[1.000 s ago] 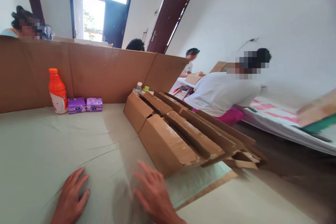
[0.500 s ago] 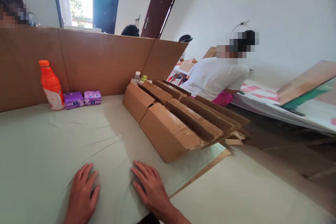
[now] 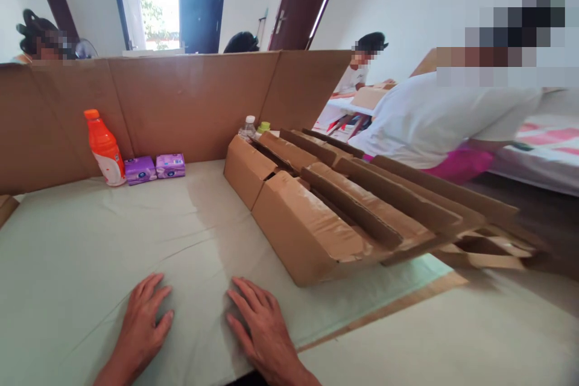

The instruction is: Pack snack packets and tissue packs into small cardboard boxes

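Cardboard rack: the folded, ridged rack (image 3: 362, 200) sits right of centre in the frame, on the cloth-covered table (image 3: 181, 229); I see it standing apart from both hands.
Its long axis: the ridges slant from the middle of the frame down toward the right; the near wall faces the hands.
Way from the fingers: from the right hand (image 3: 265, 325), it lies up and to the right, near but not touching.
Nearer hand: the right one, by my view; the left hand (image 3: 145, 316) is lower left of centre, with bare cloth between the two.
Right fingers: loosely spread, palm down at the cloth, nothing grasped.
Left fingers: relaxed and slightly curved, thumb apart, likewise free of any load.
Rack's far end: a clear bottle (image 3: 248, 126) and a green cap (image 3: 263, 126) show just behind it, near mid-frame.
Left of the rack: I find two purple packs, one (image 3: 140, 170) beside the other (image 3: 170, 166), then an orange bottle (image 3: 105, 151), mid-left.
Behind those: a cardboard screen (image 3: 194, 102) spans the left and middle of the frame.
Upper right: a person in a white shirt (image 3: 456, 114) leans beyond the rack, hands not visible to me.
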`<act>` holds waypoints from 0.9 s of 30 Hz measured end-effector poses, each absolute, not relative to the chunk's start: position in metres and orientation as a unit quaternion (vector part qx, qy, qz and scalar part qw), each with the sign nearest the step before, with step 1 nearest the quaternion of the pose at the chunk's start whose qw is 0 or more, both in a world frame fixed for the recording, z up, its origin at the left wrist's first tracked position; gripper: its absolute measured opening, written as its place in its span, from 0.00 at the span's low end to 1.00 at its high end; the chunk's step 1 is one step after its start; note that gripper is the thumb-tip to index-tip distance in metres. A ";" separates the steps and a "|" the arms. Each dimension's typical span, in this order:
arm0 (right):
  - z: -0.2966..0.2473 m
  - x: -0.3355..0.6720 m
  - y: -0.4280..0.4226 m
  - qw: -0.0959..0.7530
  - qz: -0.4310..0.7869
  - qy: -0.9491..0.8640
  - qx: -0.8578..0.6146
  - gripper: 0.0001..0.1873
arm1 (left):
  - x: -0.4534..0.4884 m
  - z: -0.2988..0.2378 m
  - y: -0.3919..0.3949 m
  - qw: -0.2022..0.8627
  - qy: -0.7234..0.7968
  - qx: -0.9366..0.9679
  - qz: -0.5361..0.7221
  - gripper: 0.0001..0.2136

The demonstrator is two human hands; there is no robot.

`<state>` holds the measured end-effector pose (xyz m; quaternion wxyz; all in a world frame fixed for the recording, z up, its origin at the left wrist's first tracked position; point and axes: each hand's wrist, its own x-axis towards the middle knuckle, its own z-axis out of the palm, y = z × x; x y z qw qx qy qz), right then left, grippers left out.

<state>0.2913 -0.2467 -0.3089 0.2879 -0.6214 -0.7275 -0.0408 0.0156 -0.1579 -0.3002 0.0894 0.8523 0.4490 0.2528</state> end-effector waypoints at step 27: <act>-0.293 0.308 -0.262 0.573 -0.063 -0.654 -0.489 0.15 | 0.208 -0.304 -0.182 -0.038 0.264 0.961 0.067 0.21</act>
